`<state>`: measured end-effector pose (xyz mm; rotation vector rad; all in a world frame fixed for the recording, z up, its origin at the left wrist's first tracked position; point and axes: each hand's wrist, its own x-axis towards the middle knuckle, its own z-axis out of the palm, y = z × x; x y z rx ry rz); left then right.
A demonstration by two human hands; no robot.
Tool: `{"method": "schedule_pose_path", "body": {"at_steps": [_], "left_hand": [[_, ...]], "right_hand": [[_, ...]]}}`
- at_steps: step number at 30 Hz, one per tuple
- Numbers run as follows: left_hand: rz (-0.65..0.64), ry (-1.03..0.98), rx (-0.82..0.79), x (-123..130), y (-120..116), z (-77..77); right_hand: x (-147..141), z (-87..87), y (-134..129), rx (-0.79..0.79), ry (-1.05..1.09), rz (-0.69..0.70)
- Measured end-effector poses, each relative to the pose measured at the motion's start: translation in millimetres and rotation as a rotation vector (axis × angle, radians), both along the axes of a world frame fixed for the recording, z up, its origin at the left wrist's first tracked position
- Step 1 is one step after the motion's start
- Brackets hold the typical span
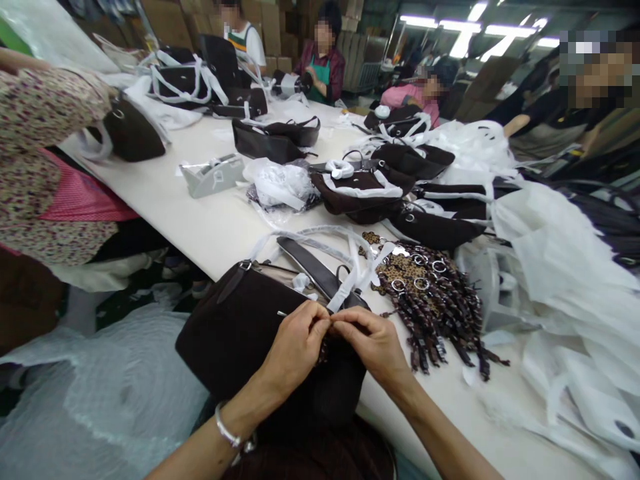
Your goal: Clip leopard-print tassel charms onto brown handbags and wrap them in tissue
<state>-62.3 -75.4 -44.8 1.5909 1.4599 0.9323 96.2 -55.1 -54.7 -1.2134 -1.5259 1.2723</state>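
Observation:
A dark brown handbag (225, 333) stands tilted at the table's near edge, its handles wrapped in white film. In front of its upper edge my left hand (300, 337) is closed in a pinch, a silver bangle on the wrist. My right hand (373, 340) pinches too, its fingertips meeting the left ones. Between and below them shows a small bit of a brown patterned tassel charm (324, 350); the fingers hide most of it. Just right of the bag lies a pile of similar tassel charms (435, 300) with silver rings and leopard-print tops.
Several dark bags (360, 190) lie across the white table (175, 213), with a grey tape dispenser (213, 177) and plastic-wrapped bundle (283, 187). White wrapping sheets (560, 247) heap up at right. A bubble-wrap roll (115, 393) stands lower left. Several people work around the table.

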Motion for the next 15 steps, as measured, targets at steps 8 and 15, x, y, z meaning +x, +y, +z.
{"method": "schedule_pose_path", "body": {"at_steps": [8,15], "left_hand": [[0.062,-0.055,-0.023,-23.9,8.3,-4.2],[-0.125,0.294,-0.147,-27.1,0.9,-12.3]], "right_hand": [[9.8,8.4,12.3,-0.207,0.139,-0.095],[37.2,20.4,-15.2,-0.045,-0.08,-0.075]]}}
